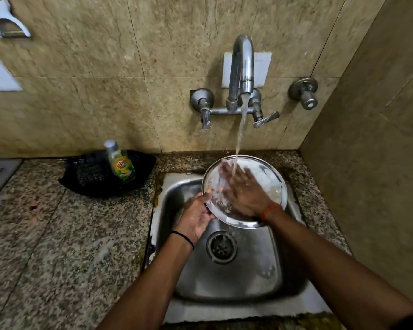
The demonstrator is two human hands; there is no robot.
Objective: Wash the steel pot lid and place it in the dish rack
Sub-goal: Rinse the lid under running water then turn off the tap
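Note:
The round steel pot lid (pixel 270 179) is tilted over the back of the steel sink (pixel 248 277), foamy and wet under the running water. My left hand (pixel 196 216) grips the lid's lower left rim. My right hand (pixel 242 188) lies flat with fingers spread on the lid's face, right where the stream from the tap (pixel 242 67) lands. The lid's middle is hidden under that hand. No dish rack is in view.
A dish soap bottle (pixel 120 163) stands in a black tray (pixel 86 177) on the granite counter (pixel 57 246) left of the sink. Tap handles (pixel 264 119) stick out of the tiled wall. A side wall (pixel 372 163) closes in on the right.

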